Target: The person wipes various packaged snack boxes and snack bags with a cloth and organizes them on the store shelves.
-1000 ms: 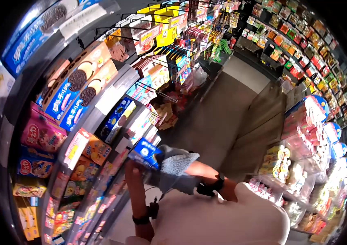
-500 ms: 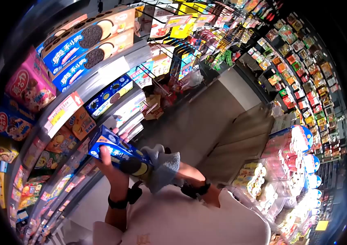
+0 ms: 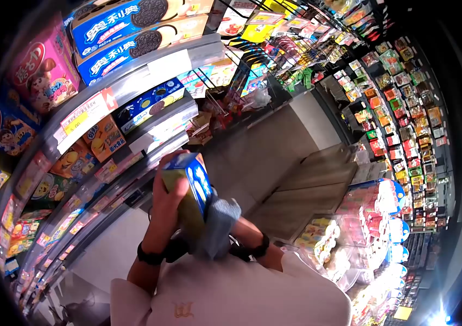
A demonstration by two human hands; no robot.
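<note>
A blue and yellow-green biscuit box (image 3: 188, 187) is held upright at a tilt in front of my chest. My left hand (image 3: 170, 187) grips its upper part, the thumb on the yellow-green side and fingers behind. Against the box's lower right side lies a grey-blue cloth (image 3: 217, 225). My right hand (image 3: 225, 220) is under that cloth, its fingers covered, with only the wrist and forearm bare. Both wrists wear black bands.
Shelves (image 3: 171, 61) with blue biscuit boxes (image 3: 127, 46) and a pink box (image 3: 46, 65) rise on the left. Clear bins (image 3: 345, 228) of sweets stand at lower right, near wooden panels (image 3: 309, 187). Packets hang on the far right wall.
The box has turned from lying sideways to more upright, showing its yellow-green side. Both hands have come closer together, the cloth now along the box's lower part. The view has shifted.
</note>
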